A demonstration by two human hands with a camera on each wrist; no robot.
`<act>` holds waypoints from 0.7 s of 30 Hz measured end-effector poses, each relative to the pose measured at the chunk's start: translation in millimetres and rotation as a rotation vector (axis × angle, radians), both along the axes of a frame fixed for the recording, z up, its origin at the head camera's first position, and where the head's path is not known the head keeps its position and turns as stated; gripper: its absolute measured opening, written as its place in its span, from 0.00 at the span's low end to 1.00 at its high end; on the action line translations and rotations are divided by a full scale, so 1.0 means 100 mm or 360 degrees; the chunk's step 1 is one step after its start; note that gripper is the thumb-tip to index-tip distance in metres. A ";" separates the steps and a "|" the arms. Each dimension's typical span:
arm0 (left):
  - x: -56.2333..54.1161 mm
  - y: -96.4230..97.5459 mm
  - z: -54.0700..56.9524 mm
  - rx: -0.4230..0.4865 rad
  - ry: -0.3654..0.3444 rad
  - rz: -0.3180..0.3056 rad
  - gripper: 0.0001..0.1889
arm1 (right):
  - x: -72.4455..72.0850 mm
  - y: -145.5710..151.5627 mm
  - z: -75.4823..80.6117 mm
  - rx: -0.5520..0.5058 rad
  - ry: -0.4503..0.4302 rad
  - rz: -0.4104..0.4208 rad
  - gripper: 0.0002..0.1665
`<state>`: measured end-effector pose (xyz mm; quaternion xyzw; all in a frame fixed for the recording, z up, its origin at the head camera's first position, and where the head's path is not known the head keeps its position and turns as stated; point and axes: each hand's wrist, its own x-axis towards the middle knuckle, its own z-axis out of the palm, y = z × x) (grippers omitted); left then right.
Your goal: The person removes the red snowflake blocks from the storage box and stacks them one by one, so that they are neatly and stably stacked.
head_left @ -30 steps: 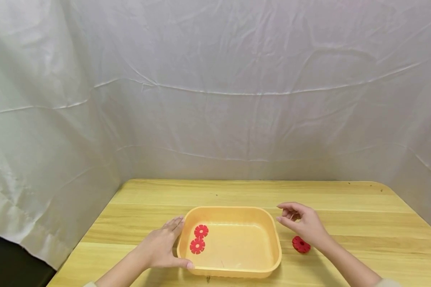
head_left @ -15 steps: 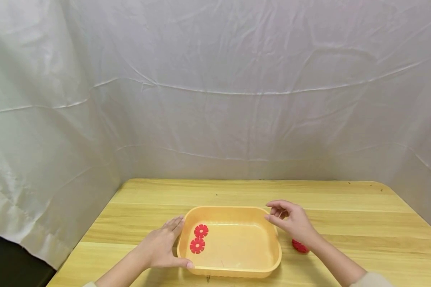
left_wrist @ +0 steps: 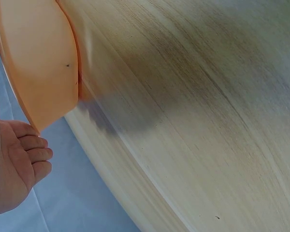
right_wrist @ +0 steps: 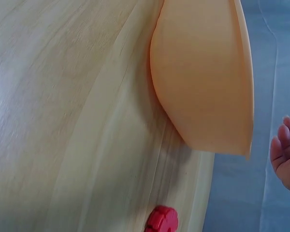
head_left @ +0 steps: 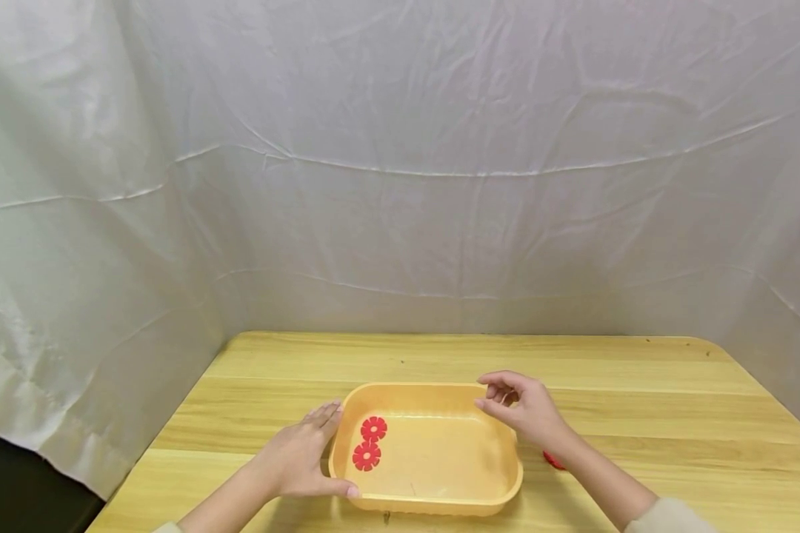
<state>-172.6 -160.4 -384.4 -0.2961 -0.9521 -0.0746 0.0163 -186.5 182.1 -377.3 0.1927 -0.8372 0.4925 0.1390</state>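
Observation:
In the head view a yellow-orange plastic basin [head_left: 440, 503] stands on the table. Two flat red notched discs [head_left: 367, 455], flower-shaped with a centre hole, lie inside at its left end. My left hand [head_left: 300, 455] grips that end, thumb at the front corner, fingers along the far left rim; the left wrist view has its fingertips against the basin's edge. Over the basin's back right corner hovers my right hand [head_left: 523, 407], fingers loosely bent, thumb apart, nothing visible between them. More red notched discs [right_wrist: 162, 220] lie right of the basin, mostly hidden by the right wrist in the head view.
The wood-grain table [head_left: 673, 400] extends beyond the basin on both sides. A pale cloth curtain [head_left: 400, 222] hangs behind it and at its sides. Something black [head_left: 20, 481] shows at the lower left.
My right hand has moved left, from beside the basin to over its back right corner. Its forearm now covers most of the red discs on the table. The left hand and basin stay put.

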 end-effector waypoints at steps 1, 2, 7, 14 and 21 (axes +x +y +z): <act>0.00 0.00 0.00 -0.0005 0.0004 -0.0003 0.60 | 0.00 -0.01 0.00 0.0001 -0.0010 0.0004 0.15; 0.00 0.00 0.00 -0.0007 0.0005 -0.0006 0.60 | 0.00 -0.03 0.00 0.0002 -0.0020 0.0006 0.16; -0.01 0.01 0.02 -0.0013 0.0001 -0.0007 0.60 | -0.01 -0.10 0.00 -0.0005 -0.0048 0.0034 0.16; 0.00 -0.01 0.01 -0.0015 0.0015 -0.0015 0.60 | -0.02 -0.22 -0.03 -0.0029 -0.0082 0.0080 0.17; 0.00 -0.01 0.01 -0.0003 0.0016 -0.0009 0.60 | -0.03 -0.33 -0.03 -0.0088 -0.0161 0.0136 0.19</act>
